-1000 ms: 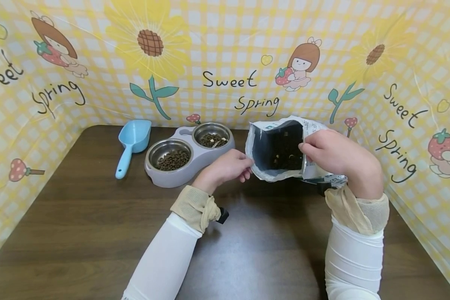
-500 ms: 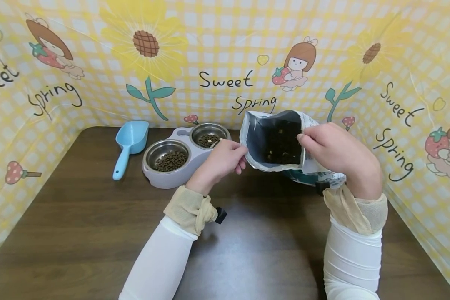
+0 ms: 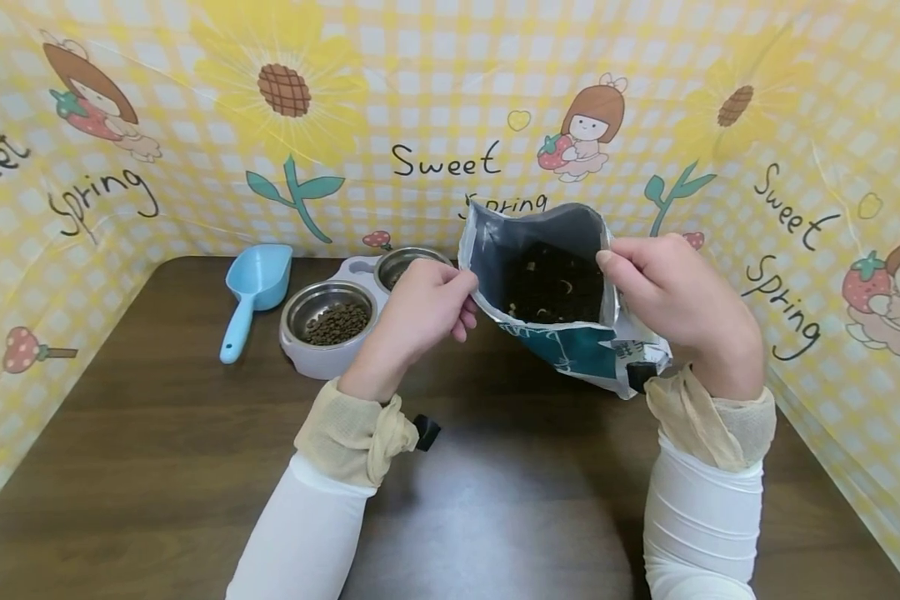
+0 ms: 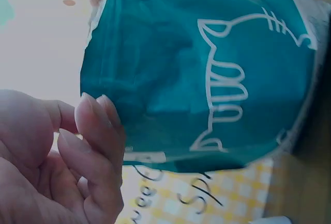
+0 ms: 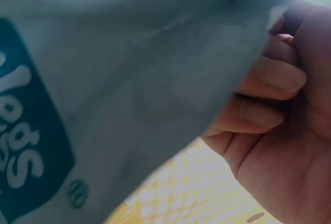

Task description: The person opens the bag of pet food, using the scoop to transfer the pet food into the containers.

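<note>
Both hands hold a teal and white pet food bag point(image 3: 570, 354) by its top rim, its mouth spread wide. Dark brown kibble point(image 3: 551, 287) with a few pale bits shows inside the silver lining. My left hand point(image 3: 427, 304) pinches the rim's left corner between thumb and fingers. On the opposite side, my right hand point(image 3: 678, 287) pinches the right edge. A white cat outline point(image 4: 222, 79) is printed on the bag's teal front in the left wrist view. The right wrist view shows a pale side of the bag point(image 5: 139, 79) with fingers curled at its edge.
Left of the bag stands a grey double feeder point(image 3: 322, 360) with steel bowls; brown kibble point(image 3: 337, 323) lies in the nearer one. My left hand partly covers the farther bowl point(image 3: 401, 265). A light blue scoop point(image 3: 258, 283) lies at the far left. Yellow checked cloth point(image 3: 450, 83) walls the table point(image 3: 157, 467).
The bag has tilted back toward upright, so its teal front now shows. Its mouth has shifted left and up. My left hand has moved along with it, now covering part of the farther bowl.
</note>
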`<state>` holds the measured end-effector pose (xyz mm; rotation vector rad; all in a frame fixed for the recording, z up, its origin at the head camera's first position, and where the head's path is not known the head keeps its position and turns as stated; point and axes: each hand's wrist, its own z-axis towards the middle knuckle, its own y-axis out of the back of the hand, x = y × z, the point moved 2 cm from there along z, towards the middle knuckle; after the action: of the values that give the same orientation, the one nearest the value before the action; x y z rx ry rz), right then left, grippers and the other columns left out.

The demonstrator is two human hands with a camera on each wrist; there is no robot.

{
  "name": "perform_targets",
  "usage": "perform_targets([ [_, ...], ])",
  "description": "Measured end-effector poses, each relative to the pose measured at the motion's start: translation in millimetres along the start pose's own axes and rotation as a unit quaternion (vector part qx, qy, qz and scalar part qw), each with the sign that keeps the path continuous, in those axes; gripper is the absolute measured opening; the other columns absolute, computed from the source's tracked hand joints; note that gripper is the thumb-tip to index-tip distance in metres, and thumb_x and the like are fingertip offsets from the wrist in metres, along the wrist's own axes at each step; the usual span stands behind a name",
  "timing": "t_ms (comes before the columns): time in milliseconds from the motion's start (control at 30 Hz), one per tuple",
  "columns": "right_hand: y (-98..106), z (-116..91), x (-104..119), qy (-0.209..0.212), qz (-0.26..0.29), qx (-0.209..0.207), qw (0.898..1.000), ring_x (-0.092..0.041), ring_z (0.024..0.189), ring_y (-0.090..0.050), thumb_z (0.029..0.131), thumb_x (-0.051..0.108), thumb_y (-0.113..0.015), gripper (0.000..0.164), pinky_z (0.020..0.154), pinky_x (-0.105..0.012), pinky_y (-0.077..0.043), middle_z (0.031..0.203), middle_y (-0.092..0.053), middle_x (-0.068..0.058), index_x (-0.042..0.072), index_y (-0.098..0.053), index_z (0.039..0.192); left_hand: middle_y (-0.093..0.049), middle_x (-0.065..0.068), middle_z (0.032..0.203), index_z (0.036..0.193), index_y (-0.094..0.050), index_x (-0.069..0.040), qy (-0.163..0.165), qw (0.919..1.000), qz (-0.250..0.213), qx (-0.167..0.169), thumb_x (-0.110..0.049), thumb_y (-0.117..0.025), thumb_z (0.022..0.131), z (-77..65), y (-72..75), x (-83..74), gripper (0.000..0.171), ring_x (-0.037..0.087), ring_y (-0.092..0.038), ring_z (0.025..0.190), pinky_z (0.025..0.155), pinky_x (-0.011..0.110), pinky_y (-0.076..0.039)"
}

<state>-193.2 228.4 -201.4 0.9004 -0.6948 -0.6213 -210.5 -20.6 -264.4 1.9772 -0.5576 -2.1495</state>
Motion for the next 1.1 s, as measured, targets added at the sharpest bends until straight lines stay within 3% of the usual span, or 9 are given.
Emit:
perform_targets([
  [133, 3.8, -2.5, 1.4, -0.005, 0.036, -0.034, 0.999, -0.011, 0.04, -0.026, 0.102, 0.013, -0.048, 0.047, 0.041, -0.028, -0.024, 0.051, -0.027, 0.001, 0.007, -0.039, 0.057, -0.069, 0.005, 0.062, 0.072, -0.07, -0.003, 0.004, 0.9997, 0.015, -0.02, -0.02, -0.048, 0.096, -11.9, 5.5, -14.9, 0.037, 0.027, -0.066, 0.053, 0.064, 0.029, -0.053],
  [267, 7.0, -3.4, 2.1, -0.023, 0.079, -0.053, 0.995, -0.012, 0.041, -0.028, 0.103, 0.015, -0.049, 0.047, 0.042, -0.03, -0.025, 0.052, -0.028, 0.001, 0.006, -0.039, 0.058, -0.072, 0.007, 0.067, 0.074, -0.071, -0.005, 0.007, 0.9991, 0.024, -0.034, -0.022, -0.049, 0.096, -20.6, 8.8, -27.1, 0.036, 0.018, -0.067, 0.054, 0.054, 0.027, -0.051],
  [467, 13.3, -1.2, -4.6, -0.097, 0.088, -0.08, 0.988, -0.015, 0.046, -0.032, 0.103, 0.025, -0.048, 0.046, 0.045, -0.03, -0.027, 0.054, -0.03, 0.002, 0.003, -0.044, 0.063, -0.063, 0.011, 0.07, 0.076, -0.063, -0.001, -0.023, 0.9969, -0.067, -0.036, -0.031, -0.054, 0.101, -13.7, -2.0, -35.3, 0.04, 0.018, -0.07, 0.062, 0.045, 0.022, -0.053],
  [667, 20.8, -5.6, -18.2, -0.169, 0.096, -0.085, 0.977, -0.019, 0.077, -0.042, 0.107, 0.035, -0.036, 0.038, 0.066, -0.031, -0.031, 0.08, -0.04, -0.009, 0.001, -0.052, 0.096, -0.054, 0.01, 0.08, 0.083, -0.057, -0.002, -0.063, 0.987, -0.147, -0.014, -0.043, -0.054, 0.1, 0.6, -19.7, -32.7, 0.044, 0.022, -0.071, 0.068, 0.055, 0.027, -0.061],
  [933, 26.6, -10.3, -24.5, -0.109, 0.158, -0.067, 0.979, -0.017, 0.097, -0.045, 0.11, 0.028, -0.026, 0.045, 0.078, -0.022, -0.034, 0.097, -0.05, -0.005, -0.004, -0.056, 0.118, -0.057, 0.013, 0.089, 0.095, -0.058, 0.0, -0.085, 0.9785, -0.187, 0.012, -0.044, -0.055, 0.099, 7.2, -27.0, -30.6, 0.044, 0.024, -0.071, 0.076, 0.07, 0.036, -0.063],
  [1033, 28.6, -13.9, -25.2, -0.118, 0.163, -0.058, 0.978, -0.016, 0.103, -0.045, 0.109, 0.03, -0.027, 0.046, 0.087, -0.022, -0.037, 0.106, -0.053, -0.007, -0.001, -0.055, 0.13, -0.06, 0.015, 0.093, 0.097, -0.057, 0.001, -0.097, 0.9765, -0.19, 0.024, -0.04, -0.055, 0.1, 8.8, -29.1, -30.1, 0.042, 0.023, -0.071, 0.079, 0.075, 0.038, -0.062],
  [1100, 29.8, -15.6, -25.7, -0.132, 0.16, -0.052, 0.977, -0.016, 0.109, -0.045, 0.109, 0.031, -0.029, 0.047, 0.099, -0.03, -0.037, 0.117, -0.055, -0.01, 0.002, -0.052, 0.137, -0.06, 0.016, 0.097, 0.099, -0.057, 0.002, -0.104, 0.9759, -0.188, 0.039, -0.038, -0.054, 0.101, 10.5, -31.3, -29.2, 0.041, 0.023, -0.071, 0.084, 0.079, 0.039, -0.062],
])
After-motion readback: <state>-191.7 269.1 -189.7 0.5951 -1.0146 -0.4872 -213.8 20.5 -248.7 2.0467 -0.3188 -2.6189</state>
